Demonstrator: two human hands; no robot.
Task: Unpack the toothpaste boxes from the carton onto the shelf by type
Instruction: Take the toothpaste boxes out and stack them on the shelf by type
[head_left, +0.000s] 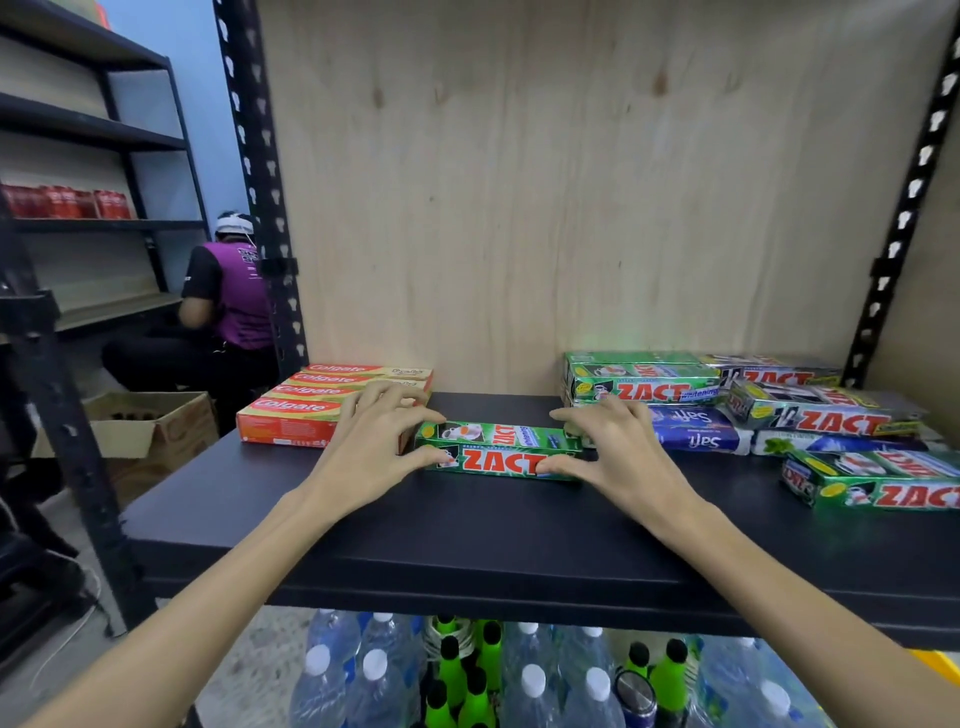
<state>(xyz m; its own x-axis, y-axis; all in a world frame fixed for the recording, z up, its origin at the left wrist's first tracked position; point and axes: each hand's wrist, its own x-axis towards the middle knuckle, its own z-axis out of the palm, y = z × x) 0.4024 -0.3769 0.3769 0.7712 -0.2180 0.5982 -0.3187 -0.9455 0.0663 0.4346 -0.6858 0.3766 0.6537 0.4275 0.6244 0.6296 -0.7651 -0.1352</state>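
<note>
The tall pale plywood back panel (571, 182) fills the bay between two black perforated steel uprights, and below it runs the wide black shelf board (467, 535) on which everything sits. To the left, past the upright, a person in a purple and black shirt (236, 296) crouches by an open brown cardboard carton (150, 421) on the floor. Under the shelf stand clear plastic water bottles with white caps (530, 686) mixed with bright green bottles with black caps (467, 675).

On the shelf's left lies a neat row of red and cream Colgate boxes (311, 410). On the right is a looser pile of green, black and silver Zact boxes (831, 410), with dark blue Salz boxes (696, 431) among them.

In the middle, well forward of the panel, a pair of green Zact toothpaste boxes (498, 452) lies flat, lengthwise across the shelf. The left hand (374, 447) grips its left end, thumb at the front face and curled fingers over the top. The right hand (618, 452) grips the right end the same way.
</note>
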